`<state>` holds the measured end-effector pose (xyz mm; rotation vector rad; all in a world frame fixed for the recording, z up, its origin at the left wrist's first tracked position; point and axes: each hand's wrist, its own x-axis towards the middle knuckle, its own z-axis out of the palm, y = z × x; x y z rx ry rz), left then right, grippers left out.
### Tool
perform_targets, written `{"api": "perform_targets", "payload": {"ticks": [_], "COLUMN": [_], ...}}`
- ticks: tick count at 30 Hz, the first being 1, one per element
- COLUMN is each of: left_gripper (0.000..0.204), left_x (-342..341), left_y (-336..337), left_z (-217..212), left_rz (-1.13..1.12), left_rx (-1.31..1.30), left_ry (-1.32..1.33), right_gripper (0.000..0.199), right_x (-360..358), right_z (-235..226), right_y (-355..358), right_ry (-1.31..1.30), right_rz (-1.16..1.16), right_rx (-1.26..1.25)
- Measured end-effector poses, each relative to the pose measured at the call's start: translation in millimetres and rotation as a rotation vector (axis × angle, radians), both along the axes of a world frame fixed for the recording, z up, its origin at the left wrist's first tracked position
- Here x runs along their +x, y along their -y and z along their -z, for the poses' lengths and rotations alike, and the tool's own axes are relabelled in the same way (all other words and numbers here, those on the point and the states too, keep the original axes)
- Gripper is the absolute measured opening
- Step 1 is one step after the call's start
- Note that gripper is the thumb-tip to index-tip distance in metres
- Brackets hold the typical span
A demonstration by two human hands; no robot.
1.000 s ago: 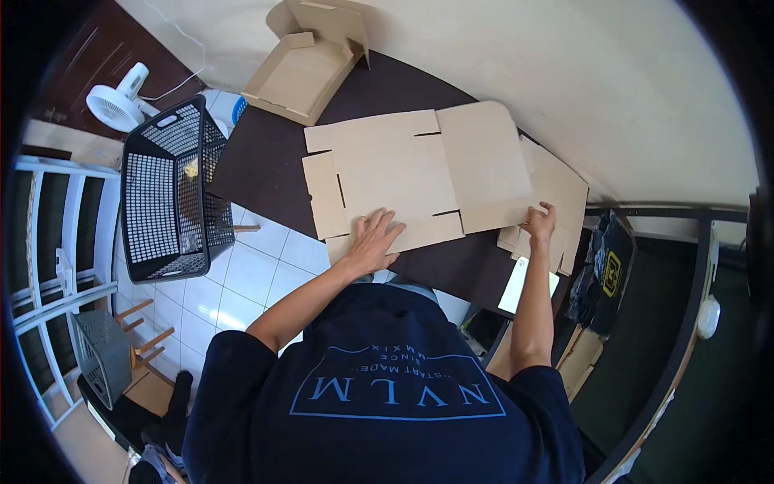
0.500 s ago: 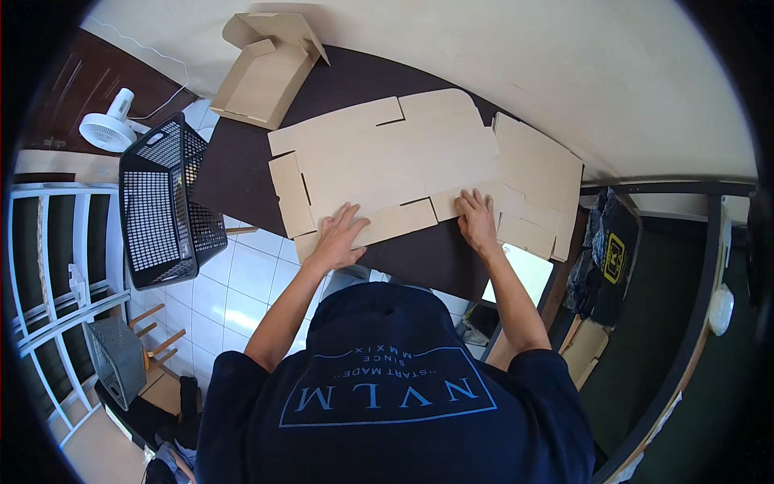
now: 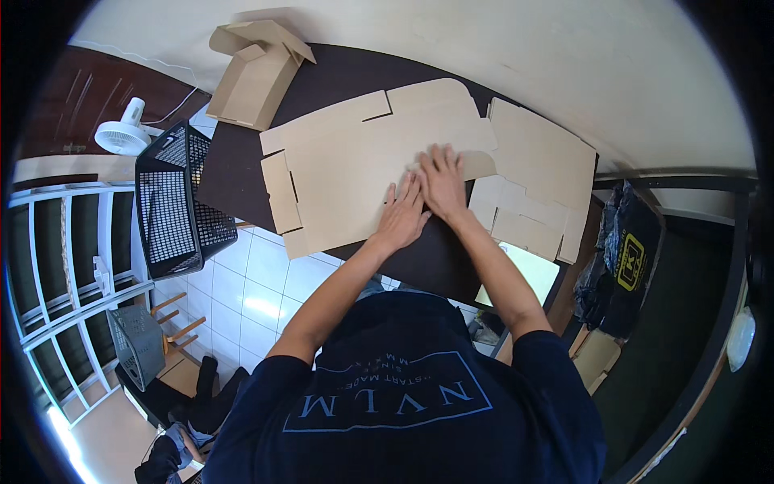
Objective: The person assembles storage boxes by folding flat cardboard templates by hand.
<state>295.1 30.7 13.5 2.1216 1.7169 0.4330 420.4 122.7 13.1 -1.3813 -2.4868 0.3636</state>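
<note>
A: What's the biggest thing in front of you?

B: The dark table (image 3: 242,173); on it lies a flat cardboard box blank (image 3: 355,173), unfolded, its long axis running left to right across your view. A stack of further cardboard sheets (image 3: 536,173) sits just beside it on your right, and a part-folded carton (image 3: 254,77) rests at the far left corner.

A: And where are your hands against that blank?

B: Both are on its near right end. Your left hand (image 3: 401,216) is pressed palm down, fingers spread and flat, gripping nothing. Your right hand (image 3: 443,181) lies touching it, fingers straight and together, also flat on the card.

A: So which way does the blank lie from your fingers?

B: Mostly to your left and away from you; the left hand is nearer its bulk, the right nearer the right-end flap.

A: Anything smaller?

B: A black wire basket (image 3: 173,202) and a white fan (image 3: 121,135) off the table's left.
</note>
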Motion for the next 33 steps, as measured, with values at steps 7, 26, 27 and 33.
{"api": "perform_targets", "payload": {"ticks": [7, 26, 27, 33], "left_gripper": [0.071, 0.072, 0.075, 0.1], "left_x": [7, 12, 13, 3], "left_y": [-2, -2, -1, -3], "left_z": [20, 17, 17, 7], "left_rz": [0.08, -0.036, -0.004, 0.053], "left_rx": [-0.094, -0.104, -0.1, -0.18], "left_ry": [-0.268, -0.242, -0.229, -0.178], "right_gripper": [0.06, 0.073, 0.072, 0.062], "right_x": [6, 79, 69, 74], "right_z": [35, 30, 31, 16], "right_y": [18, 21, 32, 40], "right_ry": [-0.196, 0.208, 0.181, 0.288], "right_rz": [-0.193, 0.186, 0.122, -0.041], "right_rx": [-0.16, 0.036, -0.01, 0.005]}}
